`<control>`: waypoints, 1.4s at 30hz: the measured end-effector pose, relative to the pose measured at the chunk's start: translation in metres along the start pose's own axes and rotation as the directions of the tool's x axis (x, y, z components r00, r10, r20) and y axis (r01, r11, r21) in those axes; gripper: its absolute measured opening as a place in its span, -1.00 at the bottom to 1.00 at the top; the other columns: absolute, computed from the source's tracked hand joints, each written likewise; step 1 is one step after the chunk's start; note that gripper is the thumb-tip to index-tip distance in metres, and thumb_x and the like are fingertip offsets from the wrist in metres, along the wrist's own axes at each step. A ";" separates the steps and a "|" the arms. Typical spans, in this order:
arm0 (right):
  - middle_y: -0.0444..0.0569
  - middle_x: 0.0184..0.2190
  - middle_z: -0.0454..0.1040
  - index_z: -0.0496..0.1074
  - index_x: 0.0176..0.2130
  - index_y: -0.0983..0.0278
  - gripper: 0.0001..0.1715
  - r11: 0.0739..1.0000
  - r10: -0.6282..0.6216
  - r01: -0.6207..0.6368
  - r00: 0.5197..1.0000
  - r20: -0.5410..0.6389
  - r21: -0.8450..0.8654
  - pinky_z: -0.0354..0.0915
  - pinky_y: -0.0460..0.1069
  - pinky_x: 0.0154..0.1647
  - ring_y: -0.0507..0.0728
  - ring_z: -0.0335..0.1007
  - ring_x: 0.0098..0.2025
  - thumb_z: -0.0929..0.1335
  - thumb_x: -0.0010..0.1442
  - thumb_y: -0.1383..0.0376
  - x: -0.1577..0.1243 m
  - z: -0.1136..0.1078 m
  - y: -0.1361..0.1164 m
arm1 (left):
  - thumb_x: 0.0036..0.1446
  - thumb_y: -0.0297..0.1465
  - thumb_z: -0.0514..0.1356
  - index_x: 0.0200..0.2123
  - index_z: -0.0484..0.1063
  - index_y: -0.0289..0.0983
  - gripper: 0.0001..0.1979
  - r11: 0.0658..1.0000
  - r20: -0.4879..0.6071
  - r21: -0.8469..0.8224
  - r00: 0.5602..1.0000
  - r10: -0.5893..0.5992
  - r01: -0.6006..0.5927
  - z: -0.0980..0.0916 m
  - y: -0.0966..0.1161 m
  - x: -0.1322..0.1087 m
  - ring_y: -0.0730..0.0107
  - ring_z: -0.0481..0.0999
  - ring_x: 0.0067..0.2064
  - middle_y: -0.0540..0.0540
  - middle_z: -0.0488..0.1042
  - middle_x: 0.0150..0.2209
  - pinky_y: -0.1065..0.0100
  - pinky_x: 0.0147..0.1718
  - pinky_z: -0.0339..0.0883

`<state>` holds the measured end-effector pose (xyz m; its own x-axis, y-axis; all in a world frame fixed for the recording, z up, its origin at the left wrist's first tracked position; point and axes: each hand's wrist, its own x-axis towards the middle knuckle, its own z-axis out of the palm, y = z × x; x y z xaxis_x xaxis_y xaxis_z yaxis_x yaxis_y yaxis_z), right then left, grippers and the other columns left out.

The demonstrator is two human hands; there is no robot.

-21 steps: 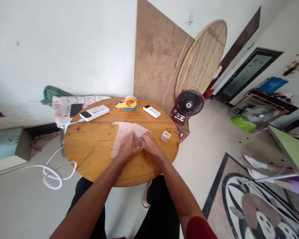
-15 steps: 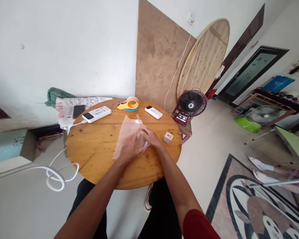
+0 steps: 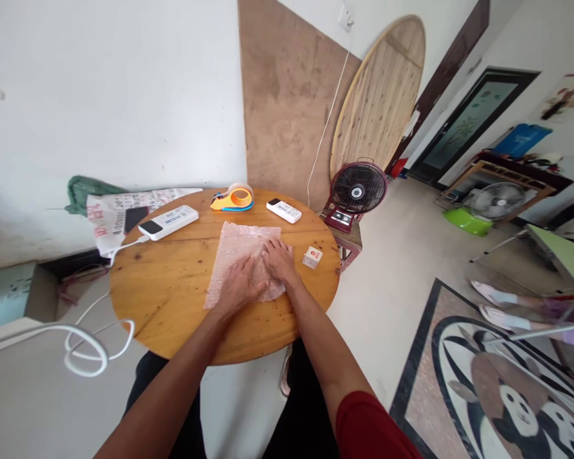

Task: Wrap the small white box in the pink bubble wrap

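A pinkish sheet of bubble wrap [image 3: 224, 261] lies spread on the round wooden table [image 3: 172, 299]. My left hand [image 3: 242, 284] rests flat on its middle, fingers stretched out. Upon its right part lies my right hand [image 3: 278, 260], palm down with the fingers extended. Whether anything lies under the palms is hidden. Just right of my right hand sits a small printed box [image 3: 312, 257]. Beyond the wrap stands an orange tape dispenser [image 3: 233, 197] with a roll of tape.
Two white devices with black ends, a larger one [image 3: 168, 222] with a cable and a smaller one [image 3: 284, 210], lie along the table's far side. A dark phone [image 3: 134, 218] is at the left edge. Right of the table, a fan [image 3: 358, 188] stands on a stool.
The bubble wrap, folded up on its right side before, now lies spread flat. My hands have gone from cupping it to pressing flat on it. The view has shifted slightly.
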<state>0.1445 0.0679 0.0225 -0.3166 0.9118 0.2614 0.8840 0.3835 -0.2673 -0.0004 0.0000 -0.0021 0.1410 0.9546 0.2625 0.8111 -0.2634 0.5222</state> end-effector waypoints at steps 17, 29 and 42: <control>-0.05 0.32 0.13 0.18 0.20 0.14 -0.53 0.999 -0.002 0.005 0.997 0.071 -0.041 -0.12 0.23 0.31 0.17 -0.09 0.34 0.15 0.33 0.15 0.002 0.007 0.005 | 0.27 -0.21 -0.13 0.16 0.29 -0.43 -0.45 0.925 0.010 0.376 0.998 0.062 -0.061 -0.001 0.000 0.029 -0.19 0.12 0.30 -0.43 0.22 0.25 -0.20 0.19 -0.05; -0.02 0.32 0.14 0.19 0.22 0.18 -0.49 0.998 -0.056 0.056 0.994 0.098 0.005 -0.18 0.22 0.34 0.15 -0.05 0.34 0.15 0.33 0.16 -0.009 -0.002 0.000 | 0.29 -0.17 -0.16 0.23 0.21 -0.43 -0.40 0.912 0.026 0.411 0.999 -0.036 0.022 -0.006 0.007 0.009 -0.25 0.02 0.34 -0.41 0.14 0.30 -0.29 0.20 -0.13; 0.03 0.28 0.19 0.19 0.21 0.20 -0.49 0.995 -0.009 0.016 0.998 0.067 -0.101 -0.07 0.15 0.29 0.16 0.03 0.30 0.17 0.33 0.12 -0.013 0.000 -0.008 | 0.28 -0.17 -0.16 0.26 0.18 -0.40 -0.39 0.901 0.012 0.429 0.997 -0.081 0.068 -0.005 0.008 0.006 -0.19 -0.01 0.35 -0.34 0.11 0.33 -0.27 0.23 -0.16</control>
<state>0.1414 0.0530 0.0218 -0.3471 0.9159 0.2016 0.9090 0.3814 -0.1678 0.0045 0.0029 0.0077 0.0821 0.9744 0.2093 0.9836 -0.1131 0.1405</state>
